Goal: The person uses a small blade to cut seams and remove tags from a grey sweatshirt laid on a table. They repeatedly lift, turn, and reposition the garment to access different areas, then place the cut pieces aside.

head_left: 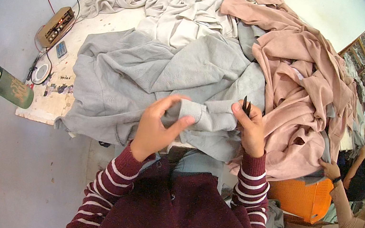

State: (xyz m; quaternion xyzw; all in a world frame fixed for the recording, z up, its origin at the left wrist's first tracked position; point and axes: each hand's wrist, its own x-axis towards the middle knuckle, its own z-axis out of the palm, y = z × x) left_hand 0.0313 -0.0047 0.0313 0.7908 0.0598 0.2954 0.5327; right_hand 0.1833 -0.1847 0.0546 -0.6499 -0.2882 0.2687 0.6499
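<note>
Our left hand (157,126) grip pinches grey garment cuff (192,112) | right hand (250,128) grip holds small dark snips (246,105) | pink cloth pile (302,90) right

Table: we see a pale worktop (106,24).
Cloth: grey garments (160,76), pink garments (303,86).
Left edge: radio (56,26), calculator (61,49), tape roll (41,72).

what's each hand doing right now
Left hand: shut, pinching the grey garment's cuff.
Right hand: shut on small dark snips, also touching the cuff.
</note>
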